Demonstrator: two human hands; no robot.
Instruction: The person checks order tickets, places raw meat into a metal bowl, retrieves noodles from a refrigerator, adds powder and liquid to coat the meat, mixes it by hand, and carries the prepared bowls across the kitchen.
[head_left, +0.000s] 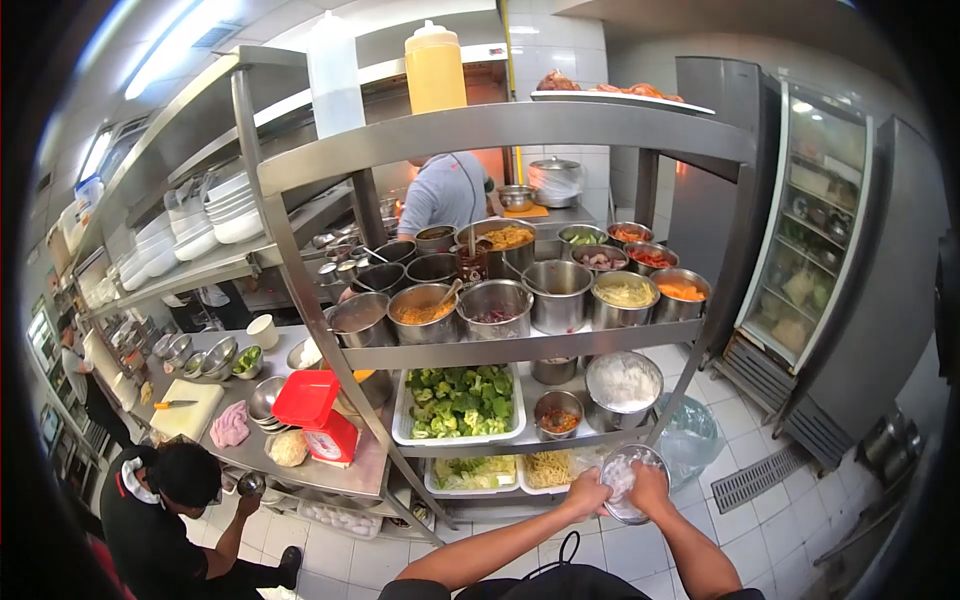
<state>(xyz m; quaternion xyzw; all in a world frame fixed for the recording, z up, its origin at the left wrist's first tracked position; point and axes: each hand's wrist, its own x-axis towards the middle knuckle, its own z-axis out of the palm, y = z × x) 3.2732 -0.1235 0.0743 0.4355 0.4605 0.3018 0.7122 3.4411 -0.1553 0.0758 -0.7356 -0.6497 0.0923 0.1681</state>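
A round metal bowl (648,456) with white contents is held in front of me at the lower right of the shelf rack. My left hand (588,493) grips its left rim, fingers closed on the edge. My right hand (652,488) reaches over the right side, its bent fingers down at the white contents; what they hold, if anything, is hidden. Just beyond the bowl, a large metal pot of white powder (624,383) stands on the rack's lower shelf. Beside that is a small pot of chopped orange-red food (558,413).
The steel rack (520,345) carries several metal pots and a tray of broccoli (460,402). A red scale (325,425) stands on the left counter. One co-worker (165,510) crouches at lower left, holding a small bowl; another (440,190) stands behind the rack. A plastic bag (692,440) hangs right.
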